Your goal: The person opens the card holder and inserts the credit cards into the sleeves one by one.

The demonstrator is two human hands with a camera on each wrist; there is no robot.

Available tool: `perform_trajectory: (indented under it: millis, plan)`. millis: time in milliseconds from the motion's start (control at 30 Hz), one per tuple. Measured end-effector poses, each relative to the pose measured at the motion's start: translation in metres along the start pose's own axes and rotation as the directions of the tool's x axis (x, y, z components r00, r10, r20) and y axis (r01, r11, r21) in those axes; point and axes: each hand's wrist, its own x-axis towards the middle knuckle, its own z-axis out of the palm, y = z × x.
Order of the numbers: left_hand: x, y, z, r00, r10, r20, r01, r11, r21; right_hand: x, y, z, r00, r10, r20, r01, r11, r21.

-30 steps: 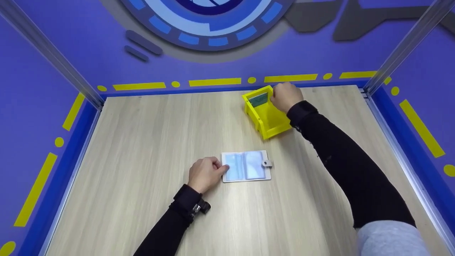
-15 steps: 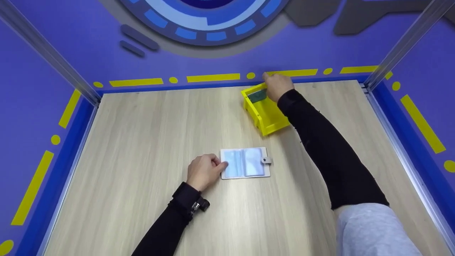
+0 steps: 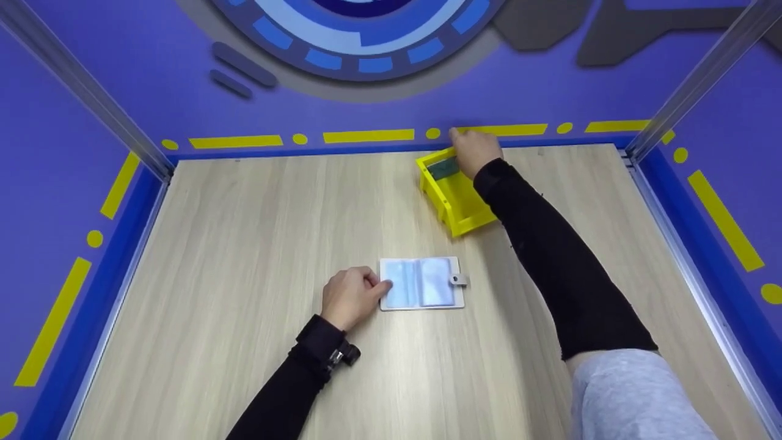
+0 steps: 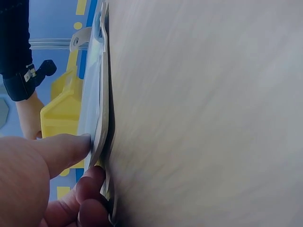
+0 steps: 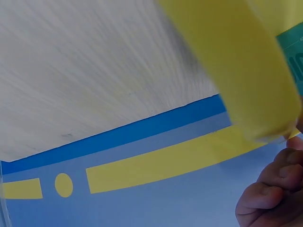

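A: Starting from the left, with 12 o'clock at the far wall: what does the left hand have?

B: A pinch on the 9 o'clock edge of an unfolded bifold card holder, thumb on top and fingers curled at the edge beneath

A: And how does the holder lie?

B: On the wood-grain tabletop, long axis from 9 to 3 o'clock, so it stretches away from the pinch toward 3, ending in a snap strap

A: What lies beyond it?

B: A yellow plastic bin, at about 1 o'clock from the holder and apart from it. Inside, a green card stands against the far wall, its visible length running roughly 8 to 2 o'clock

A: Which hand is nearer that card?

B: The right hand, plainly. It is at the bin's far rim, with the card just beside it at about 8 o'clock; from the left hand the card is well apart, toward 1

A: Is the right gripping anything?

B: Its fingers look bent near the rim, but I cannot tell whether they hold card, rim or nothing
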Motion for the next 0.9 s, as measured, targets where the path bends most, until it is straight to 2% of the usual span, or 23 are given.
perform_trajectory:
  millis: [300, 467, 567, 733, 800, 900]
  plan:
    - [-0.002, 0.001, 0.002, 1.0, 0.007, 0.008, -0.007, 1.0, -0.004, -0.008, 0.005, -0.007, 0.998, -0.024, -0.05, 0.023, 0.999, -0.026]
    - [-0.002, 0.0, 0.003, 1.0, 0.007, 0.015, -0.007, 1.0, -0.009, -0.013, 0.009, -0.019, 0.999, -0.045, -0.009, 0.045, 0.998, -0.041]
    - [-0.002, -0.001, 0.003, 1.0, 0.003, 0.018, -0.003, 1.0, -0.004, -0.017, 0.013, -0.029, 0.996, -0.087, 0.026, 0.088, 0.996, -0.028]
    - [0.0, -0.001, 0.0, 1.0, -0.011, 0.007, 0.011, 1.0, 0.003, -0.026, 0.021, -0.047, 0.987, -0.157, 0.03, 0.156, 0.987, 0.038]
    - [0.0, -0.001, 0.0, 1.0, -0.007, 0.004, 0.007, 1.0, 0.002, -0.032, 0.024, -0.053, 0.988, -0.156, 0.008, 0.155, 0.985, 0.081]
    - [-0.001, -0.002, 0.001, 1.0, -0.002, 0.007, 0.002, 1.0, 0.0, -0.044, 0.026, -0.06, 0.992, -0.123, -0.009, 0.122, 0.972, 0.203]
